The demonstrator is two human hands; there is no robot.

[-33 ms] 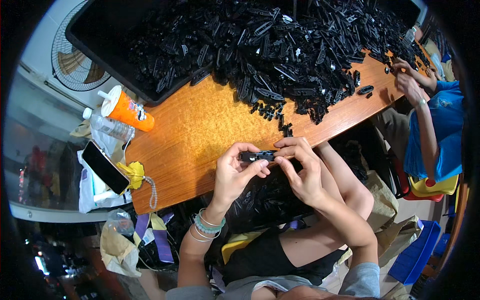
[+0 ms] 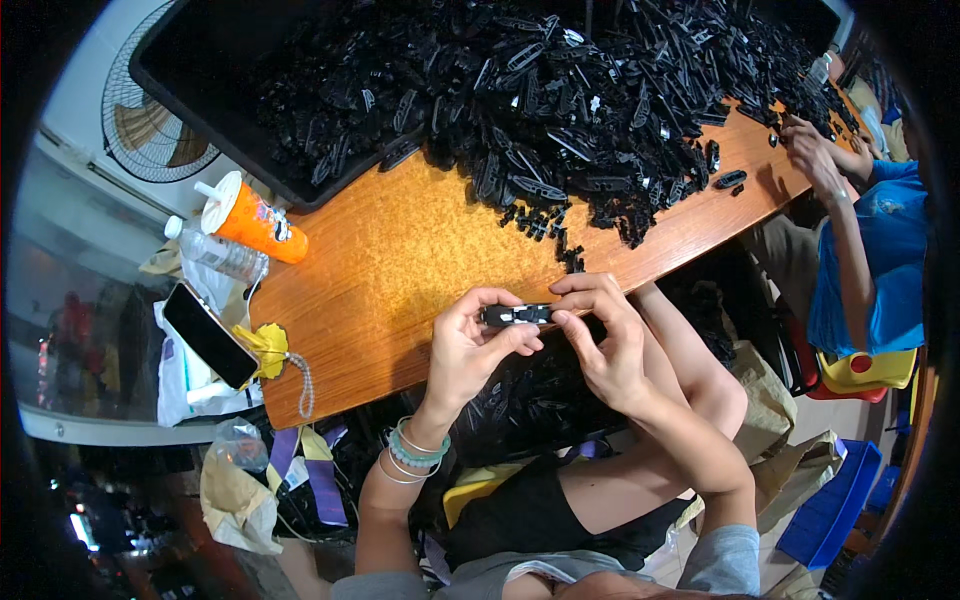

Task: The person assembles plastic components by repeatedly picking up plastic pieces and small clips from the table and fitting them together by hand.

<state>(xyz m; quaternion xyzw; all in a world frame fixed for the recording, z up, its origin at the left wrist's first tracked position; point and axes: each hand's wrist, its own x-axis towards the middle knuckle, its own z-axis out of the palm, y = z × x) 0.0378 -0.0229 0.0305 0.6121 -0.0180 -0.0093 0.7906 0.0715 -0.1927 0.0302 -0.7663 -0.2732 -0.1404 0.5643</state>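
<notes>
Between my two hands, at the table's near edge, is a small elongated black plastic part [image 2: 518, 314] with light spots on its upper face. My left hand [image 2: 470, 340], bangles at its wrist, pinches the left end between thumb and fingers. The fingertips and thumb of my right hand [image 2: 603, 335] close on the right end. Just beyond my hands, several tiny black clips [image 2: 570, 258] lie on the wooden table [image 2: 390, 270]. A large heap of similar black parts [image 2: 560, 130] covers the far side.
A black tray [image 2: 215, 150] reaches the table's back left. At left are an orange cup [image 2: 255, 220], a clear bottle [image 2: 220, 252], a phone [image 2: 210, 335] and a yellow pouch [image 2: 268, 345]. A co-worker in blue [image 2: 870, 260] handles parts at right. A blue bin [image 2: 830, 505] stands lower right.
The black part has turned slightly in my fingers, so more of its light spots show. My hands have barely moved. The co-worker's hands have shifted slightly.
</notes>
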